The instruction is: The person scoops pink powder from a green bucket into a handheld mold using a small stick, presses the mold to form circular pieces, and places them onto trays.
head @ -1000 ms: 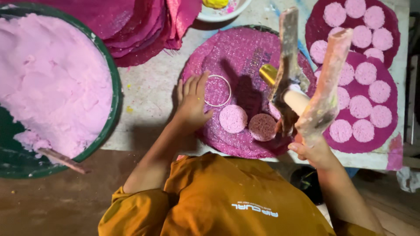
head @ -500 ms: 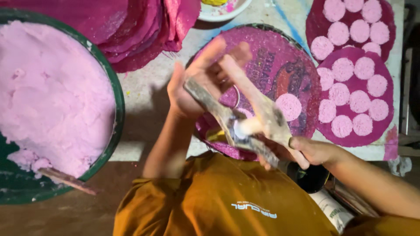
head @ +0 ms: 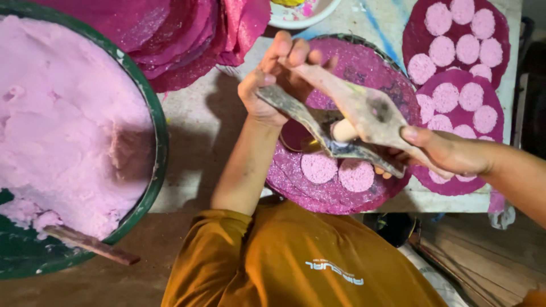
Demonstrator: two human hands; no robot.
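Gripped at both ends by left hand [head: 270,85] and right hand [head: 438,150]: hinged wooden press [head: 352,122], slanting above pink discs [head: 335,170], apparently dough.

Bare table [head: 193,131] lies open just left of the left hand [head: 273,85]; beyond it the green basin [head: 154,142] blocks, stacked magenta mats [head: 187,34] crowd above.

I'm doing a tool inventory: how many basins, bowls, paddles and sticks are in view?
Round green basin of pink dough: 1
Small white bowl: 1
Flat wooden paddles, held in both hands: 2
Brown wooden stick in the basin: 1
Total: 5
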